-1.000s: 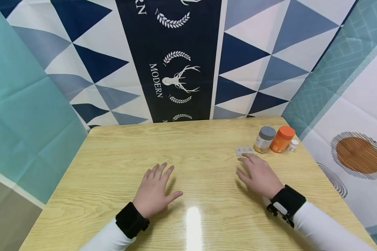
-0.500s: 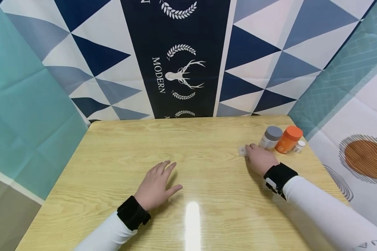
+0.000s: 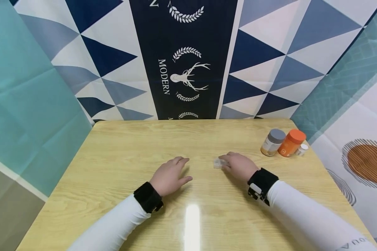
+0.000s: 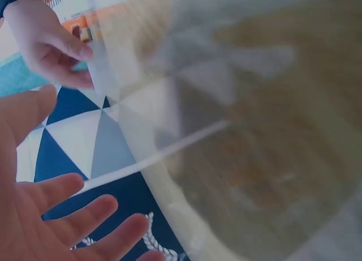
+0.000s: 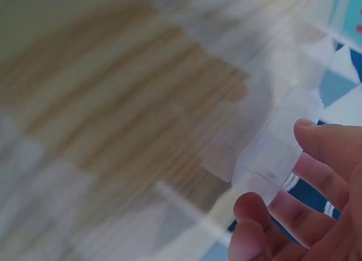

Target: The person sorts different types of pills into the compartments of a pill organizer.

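Note:
My right hand (image 3: 241, 166) grips a small translucent pill box (image 3: 219, 162) just over the middle of the table. In the right wrist view the pill box (image 5: 271, 148) lies between the thumb and fingers of that hand (image 5: 317, 199), its clear compartments showing. Part of the box is hidden by the fingers in the head view. To its left, my left hand (image 3: 169, 176) hovers above the wood with fingers extended and nothing held. The left wrist view shows that hand's spread fingers (image 4: 96, 215) at lower left, apart from the right hand (image 4: 48, 46).
At the table's back right stand a grey-lidded bottle (image 3: 272, 143), an orange bottle (image 3: 291, 143) and a small white bottle (image 3: 302, 150), close together. The wooden table (image 3: 138, 139) meets patterned cloth walls (image 3: 188, 101) at the back and sides.
The right hand reached the pill box beside the bottles, took hold of it and brought it left toward the table's middle. The left hand moved slightly right.

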A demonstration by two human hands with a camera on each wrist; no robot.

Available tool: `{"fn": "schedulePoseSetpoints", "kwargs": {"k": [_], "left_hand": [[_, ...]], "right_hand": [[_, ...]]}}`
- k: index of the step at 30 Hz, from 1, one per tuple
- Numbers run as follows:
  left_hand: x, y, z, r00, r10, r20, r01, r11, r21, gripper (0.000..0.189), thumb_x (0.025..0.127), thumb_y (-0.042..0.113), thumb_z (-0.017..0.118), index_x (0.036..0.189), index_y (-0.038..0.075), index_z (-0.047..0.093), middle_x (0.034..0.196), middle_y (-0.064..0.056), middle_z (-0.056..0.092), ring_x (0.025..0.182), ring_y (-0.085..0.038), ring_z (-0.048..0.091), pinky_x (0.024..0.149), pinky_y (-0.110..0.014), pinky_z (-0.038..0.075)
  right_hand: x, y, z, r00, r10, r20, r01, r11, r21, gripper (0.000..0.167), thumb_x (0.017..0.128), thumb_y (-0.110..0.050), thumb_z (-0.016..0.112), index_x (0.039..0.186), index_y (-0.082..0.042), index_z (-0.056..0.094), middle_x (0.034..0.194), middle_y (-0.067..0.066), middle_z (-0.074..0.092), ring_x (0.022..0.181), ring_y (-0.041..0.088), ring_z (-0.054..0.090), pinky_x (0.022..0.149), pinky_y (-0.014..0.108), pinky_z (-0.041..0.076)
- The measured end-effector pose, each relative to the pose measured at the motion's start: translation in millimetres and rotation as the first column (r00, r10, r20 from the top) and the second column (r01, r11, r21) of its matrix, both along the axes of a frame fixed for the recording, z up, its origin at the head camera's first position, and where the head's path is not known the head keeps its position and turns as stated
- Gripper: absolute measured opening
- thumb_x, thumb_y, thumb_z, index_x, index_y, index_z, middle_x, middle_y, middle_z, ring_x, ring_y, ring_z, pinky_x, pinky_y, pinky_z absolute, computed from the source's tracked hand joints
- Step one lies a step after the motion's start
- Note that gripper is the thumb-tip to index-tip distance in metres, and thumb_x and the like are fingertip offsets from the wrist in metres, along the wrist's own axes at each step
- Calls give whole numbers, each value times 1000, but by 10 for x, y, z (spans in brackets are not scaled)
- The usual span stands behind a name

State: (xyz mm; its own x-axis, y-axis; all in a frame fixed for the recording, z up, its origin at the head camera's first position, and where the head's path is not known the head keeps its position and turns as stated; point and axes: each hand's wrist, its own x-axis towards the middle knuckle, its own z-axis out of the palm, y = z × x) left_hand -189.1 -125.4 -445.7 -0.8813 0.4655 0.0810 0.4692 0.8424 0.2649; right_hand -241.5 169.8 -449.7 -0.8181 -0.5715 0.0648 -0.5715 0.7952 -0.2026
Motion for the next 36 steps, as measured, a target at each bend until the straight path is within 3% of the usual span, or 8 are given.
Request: {"fn": "schedulePoseSetpoints", "kwargs": {"k": [8, 16, 22, 28, 32, 36], "left_hand": [[-240, 286, -2, 999, -25, 46, 29, 997, -74, 63, 94, 45, 66, 144, 10, 49, 136, -7, 58, 116, -24, 61, 90, -39, 52], [-421, 421, -38, 999, -35, 40, 39, 992, -116, 47, 92, 37, 72, 131, 14, 61, 115, -2, 68, 95, -18, 66, 76, -33, 54], [-502, 447, -61, 999, -34, 20, 35, 997, -70, 23, 91, 29, 74, 109, 14, 69, 93, 2, 69, 78, -12, 63, 68, -30, 52], [-520, 434, -37, 998, -44, 35, 45, 998, -36, 14, 94, 27, 69, 100, 14, 70, 85, 4, 66, 71, -11, 59, 66, -30, 50], [-567, 409, -1, 997, -36, 74, 36, 999, 0, 17, 100, 30, 61, 100, 16, 71, 85, 5, 67, 74, -10, 60, 70, -30, 51], [-653, 418, 37, 997, -22, 76, 19, 999, 40, 20, 102, 30, 56, 107, 19, 73, 96, 6, 71, 85, -8, 64, 76, -29, 52]], "right_hand": [[63, -449, -12, 999, 4, 45, -1, 998, -63, 34, 93, -16, 70, 120, 3, 66, 107, 15, 69, 98, 28, 67, 86, 44, 53], [3, -551, -30, 999, 15, 31, -13, 998, -65, 33, 92, -18, 72, 120, -2, 69, 109, 11, 71, 101, 27, 67, 89, 42, 52], [-37, -548, -25, 999, 36, 35, -33, 997, -65, 34, 92, -21, 72, 121, -4, 70, 108, 8, 71, 98, 23, 67, 86, 40, 53], [-71, -535, -18, 998, 53, 35, -50, 995, -88, 33, 90, -22, 74, 119, -5, 71, 106, 6, 72, 98, 22, 68, 86, 39, 53], [-93, -521, -28, 997, 47, 56, -42, 995, -88, 34, 91, -24, 73, 120, -6, 71, 108, 6, 72, 100, 22, 68, 86, 39, 53], [-101, -508, -31, 996, 52, 72, -46, 995, -86, 37, 92, -24, 73, 122, -5, 70, 112, 8, 71, 102, 24, 67, 88, 40, 53]]}}
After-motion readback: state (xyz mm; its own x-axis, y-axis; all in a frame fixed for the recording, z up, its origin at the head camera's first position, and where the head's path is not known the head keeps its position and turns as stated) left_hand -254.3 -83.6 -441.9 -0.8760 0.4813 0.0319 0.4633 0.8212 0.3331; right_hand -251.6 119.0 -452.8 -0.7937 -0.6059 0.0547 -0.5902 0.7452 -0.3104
